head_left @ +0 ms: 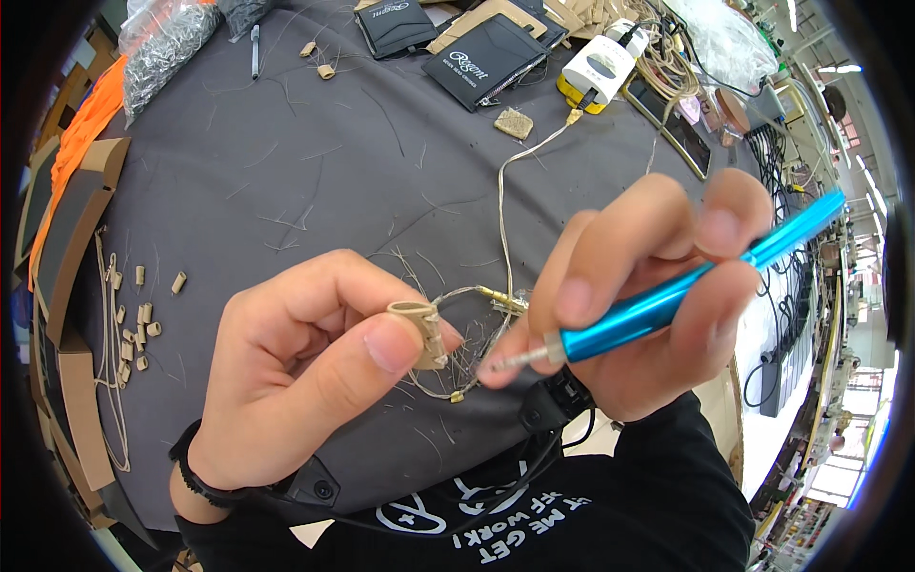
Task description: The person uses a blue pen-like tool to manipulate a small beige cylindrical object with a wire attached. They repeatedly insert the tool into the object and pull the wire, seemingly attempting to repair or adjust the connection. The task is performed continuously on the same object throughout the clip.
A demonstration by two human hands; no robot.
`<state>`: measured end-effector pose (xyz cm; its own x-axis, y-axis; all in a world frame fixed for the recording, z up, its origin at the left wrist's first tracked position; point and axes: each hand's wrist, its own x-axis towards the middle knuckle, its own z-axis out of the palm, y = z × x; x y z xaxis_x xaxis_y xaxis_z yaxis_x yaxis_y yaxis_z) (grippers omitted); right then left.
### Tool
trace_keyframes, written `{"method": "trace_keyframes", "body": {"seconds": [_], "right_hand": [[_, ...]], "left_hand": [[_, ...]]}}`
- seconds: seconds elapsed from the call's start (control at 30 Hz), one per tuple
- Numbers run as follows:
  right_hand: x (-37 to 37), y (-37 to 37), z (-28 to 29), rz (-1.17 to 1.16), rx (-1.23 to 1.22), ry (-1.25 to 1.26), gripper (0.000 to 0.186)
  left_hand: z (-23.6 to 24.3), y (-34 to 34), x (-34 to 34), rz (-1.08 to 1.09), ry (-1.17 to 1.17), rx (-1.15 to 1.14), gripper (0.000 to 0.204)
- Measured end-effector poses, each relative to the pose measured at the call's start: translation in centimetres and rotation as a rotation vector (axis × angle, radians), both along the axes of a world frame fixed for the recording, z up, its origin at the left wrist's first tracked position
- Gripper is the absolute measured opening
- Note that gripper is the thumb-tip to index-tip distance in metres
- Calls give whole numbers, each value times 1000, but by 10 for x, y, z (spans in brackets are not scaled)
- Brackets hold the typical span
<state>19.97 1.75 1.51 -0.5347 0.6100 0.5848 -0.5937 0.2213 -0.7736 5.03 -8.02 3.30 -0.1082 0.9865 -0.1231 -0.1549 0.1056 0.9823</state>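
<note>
Pinched between the thumb and index finger of my left hand (295, 372) is a small tan leather loop (431, 336), its open end up and pale stitches running along its side. My right hand (634, 234) grips a shiny blue pen-shaped tool (634, 319) with a thin metal tip. That tip points left toward the loop, apart from it, near my right fingertip. Behind and below the hands, a pale wire (434, 394) with yellow pieces curves among cut thread ends on the dark grey cloth (334, 200).
Several small tan loops (127, 350) lie at the left beside long tan cords (112, 381). A bag of metal parts (167, 67), a pen (254, 52), black wallets (477, 71), a white device (602, 62) with a cable (503, 200), and a phone (681, 133) lie farther back.
</note>
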Motion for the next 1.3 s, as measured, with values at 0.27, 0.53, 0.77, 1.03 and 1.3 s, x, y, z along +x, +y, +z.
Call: {"method": "trace_keyframes", "body": {"seconds": [0.27,0.53,0.77,1.03,1.3], "right_hand": [[-7,-13,11,242,-100,-431,40],[-7,-12,4,207,7,-458,34],[-8,-13,7,123,99,-554,28],[-7,-13,0,212,-5,-378,32],[-7,-15,1,159,36,-436,31]], "left_hand": [[-1,-1,-2,-33,-97,63,35],[-6,1,-8,-112,-67,79,34],[-8,-1,-13,-128,158,90,32],[2,-2,-13,-111,147,112,15],[-2,-3,-7,-19,18,85,13]]}}
